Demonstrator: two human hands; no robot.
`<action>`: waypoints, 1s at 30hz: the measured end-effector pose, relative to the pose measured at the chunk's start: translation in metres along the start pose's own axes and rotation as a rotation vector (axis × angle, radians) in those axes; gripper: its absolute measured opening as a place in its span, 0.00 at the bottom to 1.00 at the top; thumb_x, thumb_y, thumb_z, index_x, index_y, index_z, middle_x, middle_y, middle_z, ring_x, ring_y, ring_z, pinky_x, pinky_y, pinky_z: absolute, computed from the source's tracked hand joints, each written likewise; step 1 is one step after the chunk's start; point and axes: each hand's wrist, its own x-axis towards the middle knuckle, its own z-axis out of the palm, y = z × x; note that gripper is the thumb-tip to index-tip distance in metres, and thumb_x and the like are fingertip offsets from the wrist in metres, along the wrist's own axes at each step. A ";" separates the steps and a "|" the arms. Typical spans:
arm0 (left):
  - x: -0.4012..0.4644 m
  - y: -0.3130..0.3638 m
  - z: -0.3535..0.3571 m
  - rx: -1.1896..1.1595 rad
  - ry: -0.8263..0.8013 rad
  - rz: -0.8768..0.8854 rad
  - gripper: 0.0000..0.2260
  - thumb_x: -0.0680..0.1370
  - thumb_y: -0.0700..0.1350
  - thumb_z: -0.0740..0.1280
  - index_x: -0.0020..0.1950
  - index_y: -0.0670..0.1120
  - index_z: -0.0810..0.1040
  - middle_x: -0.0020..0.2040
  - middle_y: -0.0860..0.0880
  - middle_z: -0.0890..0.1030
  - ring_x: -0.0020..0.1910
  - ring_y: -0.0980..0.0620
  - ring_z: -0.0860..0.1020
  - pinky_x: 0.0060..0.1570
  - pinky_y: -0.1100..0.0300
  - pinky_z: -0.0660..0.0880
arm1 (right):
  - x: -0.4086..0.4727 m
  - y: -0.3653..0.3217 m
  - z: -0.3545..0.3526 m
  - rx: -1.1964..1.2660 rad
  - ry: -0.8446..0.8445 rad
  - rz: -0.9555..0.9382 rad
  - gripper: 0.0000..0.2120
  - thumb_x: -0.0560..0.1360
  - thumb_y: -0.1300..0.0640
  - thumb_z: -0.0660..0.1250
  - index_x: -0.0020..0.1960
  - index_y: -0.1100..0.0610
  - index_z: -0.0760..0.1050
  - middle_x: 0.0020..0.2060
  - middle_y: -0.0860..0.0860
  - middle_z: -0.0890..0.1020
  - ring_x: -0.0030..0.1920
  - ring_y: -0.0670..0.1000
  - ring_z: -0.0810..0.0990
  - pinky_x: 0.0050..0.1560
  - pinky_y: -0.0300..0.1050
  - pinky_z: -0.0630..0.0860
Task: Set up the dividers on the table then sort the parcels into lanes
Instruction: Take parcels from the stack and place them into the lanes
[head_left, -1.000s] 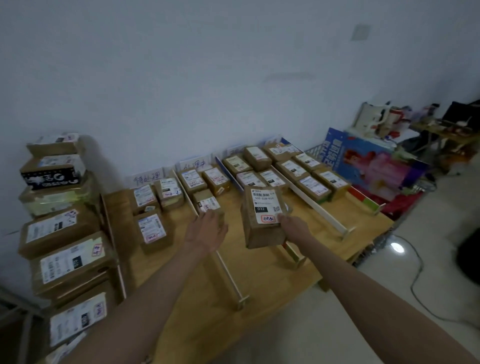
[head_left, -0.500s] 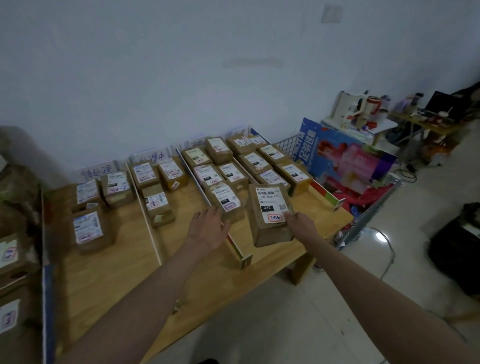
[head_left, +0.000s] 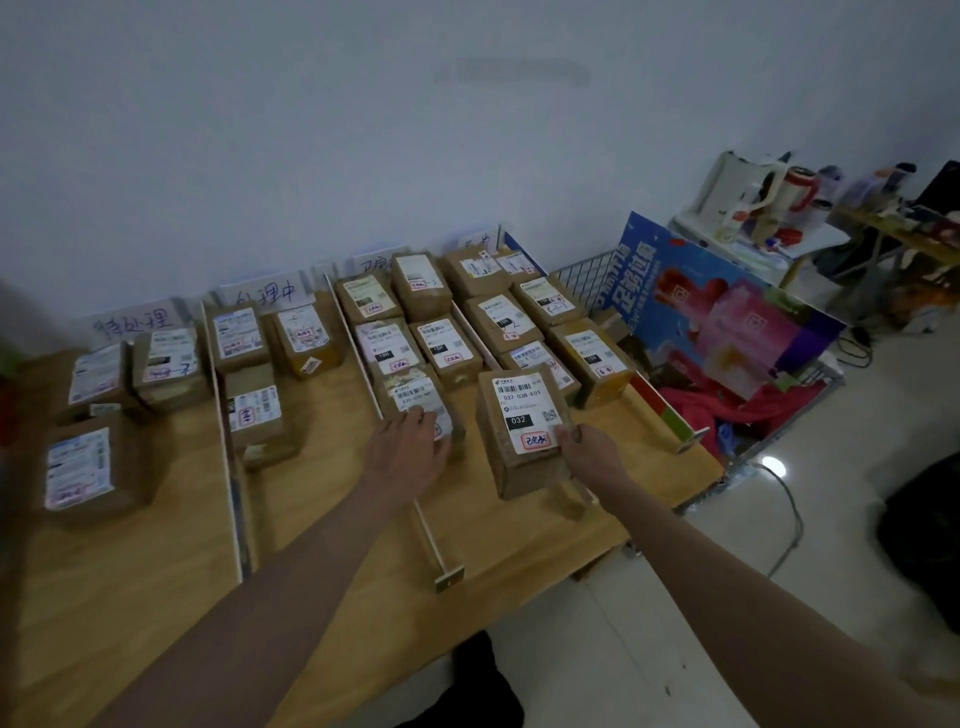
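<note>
A wooden table (head_left: 322, 525) is split into lanes by white dividers (head_left: 228, 415), (head_left: 431, 530), with several labelled brown parcels in each lane. My right hand (head_left: 592, 454) grips the near right corner of a brown parcel (head_left: 519, 431) marked 032, held tilted just over the table in front of the right lanes. My left hand (head_left: 410, 452) lies with spread fingers on the nearest parcel (head_left: 415, 400) of the third lane. Handwritten paper signs (head_left: 270, 296) stand against the wall behind the lanes.
A wire basket (head_left: 582, 270) holding a colourful box (head_left: 727, 312) and red cloth stands right of the table. Behind it is a cluttered side table (head_left: 769, 228). A cable (head_left: 789, 519) and a dark bag (head_left: 924, 530) lie on the tiled floor.
The view has swung right, so the parcel stack at the left is gone. My right hand lowered the 032 parcel toward the table. My left hand moved forward onto the third lane's nearest parcel.
</note>
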 end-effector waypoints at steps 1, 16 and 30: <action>0.011 0.001 0.005 -0.016 -0.004 -0.016 0.21 0.83 0.55 0.53 0.71 0.46 0.70 0.68 0.47 0.73 0.64 0.47 0.74 0.64 0.53 0.68 | 0.014 -0.001 0.002 0.003 -0.014 -0.008 0.20 0.82 0.48 0.57 0.58 0.65 0.76 0.53 0.58 0.81 0.53 0.57 0.80 0.55 0.58 0.78; 0.104 -0.014 0.057 -0.029 -0.104 -0.189 0.22 0.81 0.55 0.51 0.67 0.46 0.74 0.66 0.47 0.74 0.61 0.45 0.76 0.62 0.52 0.67 | 0.152 -0.014 0.049 -0.152 -0.233 -0.053 0.17 0.82 0.50 0.59 0.61 0.62 0.74 0.53 0.56 0.81 0.53 0.56 0.80 0.48 0.46 0.76; 0.112 -0.011 0.076 -0.040 -0.061 -0.238 0.30 0.76 0.57 0.42 0.61 0.43 0.76 0.63 0.44 0.76 0.57 0.45 0.77 0.62 0.49 0.69 | 0.192 -0.015 0.091 -0.337 -0.345 -0.094 0.19 0.83 0.50 0.55 0.58 0.64 0.76 0.57 0.61 0.76 0.62 0.60 0.71 0.62 0.54 0.72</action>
